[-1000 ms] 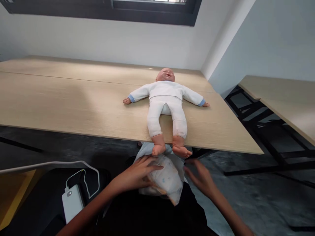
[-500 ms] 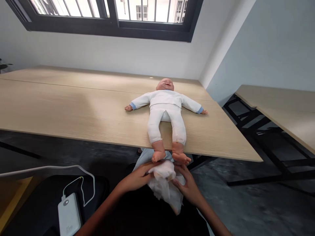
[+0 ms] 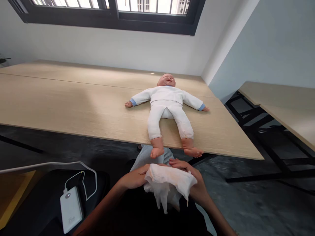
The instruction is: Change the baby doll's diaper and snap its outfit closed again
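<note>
A thin, crumpled white cloth [image 3: 169, 177] with faint pinkish stains hangs above my lap, its upper part spread between my hands and loose ends drooping. My left hand [image 3: 135, 177] grips its left side, the fingertips hidden behind the fabric. On the other side my right hand [image 3: 199, 188] is closed on the cloth from behind, its fingers partly covered. Just beyond my hands, a baby doll [image 3: 167, 98] in a white outfit with blue cuffs lies on its back on the table [image 3: 103, 111]. Its arms are spread, and its bare feet stick out past the front edge.
A white power bank [image 3: 71, 209] with a cable lies on a black seat [image 3: 46, 186] at my lower left. Another table [image 3: 290, 101] with black metal legs stands to the right. The wall and a barred window [image 3: 108, 19] are behind the doll's table.
The cloth has gone from bunched up to spread wider between my hands, which have moved slightly apart. The doll's legs are now farther apart, one foot shifted to the right.
</note>
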`<state>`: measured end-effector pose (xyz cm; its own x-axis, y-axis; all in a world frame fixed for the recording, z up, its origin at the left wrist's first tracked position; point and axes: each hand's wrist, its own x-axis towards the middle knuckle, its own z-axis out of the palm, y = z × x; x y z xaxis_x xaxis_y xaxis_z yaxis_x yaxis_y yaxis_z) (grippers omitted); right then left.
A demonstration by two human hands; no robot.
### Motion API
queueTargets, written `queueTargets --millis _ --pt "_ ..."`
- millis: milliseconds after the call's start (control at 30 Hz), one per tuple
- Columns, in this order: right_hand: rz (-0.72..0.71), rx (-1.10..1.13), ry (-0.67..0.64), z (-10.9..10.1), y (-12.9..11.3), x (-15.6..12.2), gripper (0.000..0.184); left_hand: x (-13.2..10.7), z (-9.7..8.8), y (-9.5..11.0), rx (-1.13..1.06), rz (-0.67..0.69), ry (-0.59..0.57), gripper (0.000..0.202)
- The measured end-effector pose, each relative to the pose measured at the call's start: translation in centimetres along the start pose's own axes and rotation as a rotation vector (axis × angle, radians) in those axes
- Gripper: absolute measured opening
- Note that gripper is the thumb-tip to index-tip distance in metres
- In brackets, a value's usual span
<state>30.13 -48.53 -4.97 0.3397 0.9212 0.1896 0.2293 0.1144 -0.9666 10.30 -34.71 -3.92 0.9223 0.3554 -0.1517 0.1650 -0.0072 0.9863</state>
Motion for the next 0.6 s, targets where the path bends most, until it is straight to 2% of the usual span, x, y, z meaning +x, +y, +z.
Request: queueTargets --millis 33,100,167,233,267,333,400,467,533,600 --pt "-0.006 -0.054 -0.028 -0.5 -1.0 -0.1 0.016 0.3 0.3 0.4 -0.039 -0.03 -0.042 0.061" --pt "0.009 -0.136 0.042 -1.4 -2.4 -0.4 0.018 0.9 1.1 1.3 -0.131 -0.035 -0.061 0.065" --pt "0.085 -0.189 0.238 -2.1 -3.3 -0.6 0.03 1.2 1.6 2.1 -0.215 0.058 -0.02 0.078" --pt "0.211 -0.206 0.445 -2.7 -3.9 -0.6 0.038 1.4 2.0 3.0 -0.277 0.185 -0.009 0.1" --pt "0.278 -0.194 0.511 -3.0 -4.2 -0.6 0.041 1.5 2.1 3.4 -0.28 0.225 -0.01 0.11" --pt "0.378 -0.126 0.561 -3.4 -5.0 -0.3 0.048 1.7 2.5 3.9 -0.214 0.231 0.009 0.119" --pt "0.436 -0.027 0.56 -3.8 -5.8 0.1 0.052 2.1 3.2 4.2 -0.139 0.157 0.065 0.109" --pt "0.486 0.046 0.551 -4.1 -6.4 0.6 0.055 2.7 4.2 4.0 -0.132 0.068 0.122 0.083" --pt "0.527 0.089 0.543 -4.5 -6.5 1.0 0.056 3.4 5.0 3.6 -0.168 0.022 0.165 0.061" --pt "0.541 0.132 0.516 -5.1 -6.0 1.3 0.057 4.2 5.4 3.1 -0.185 0.006 0.24 0.053"
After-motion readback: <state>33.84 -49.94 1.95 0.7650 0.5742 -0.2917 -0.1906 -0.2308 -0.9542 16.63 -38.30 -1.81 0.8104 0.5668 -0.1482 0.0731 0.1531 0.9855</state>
